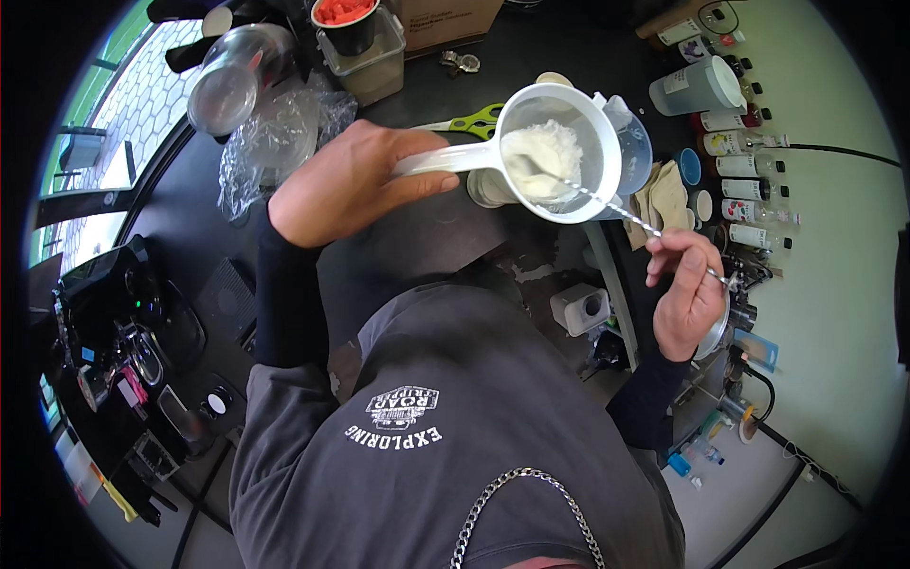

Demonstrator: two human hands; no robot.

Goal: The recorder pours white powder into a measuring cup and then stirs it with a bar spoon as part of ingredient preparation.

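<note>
My left hand grips the handle of a white plastic strainer, raised above the dark counter. A heap of white powder lies in its mesh. Between the fingers of my right hand is a twisted metal bar spoon, slanting down into the strainer with its tip in the powder. Under the strainer, partly covered by it, a clear container stands on the counter. A translucent bluish plastic pitcher shows behind the strainer's right rim.
Green-handled scissors lie beyond the strainer. Clear plastic wrapping and a clear jar are at left. Folded beige cloths and several syrup bottles stand at right. A wristwatch lies near a cardboard box.
</note>
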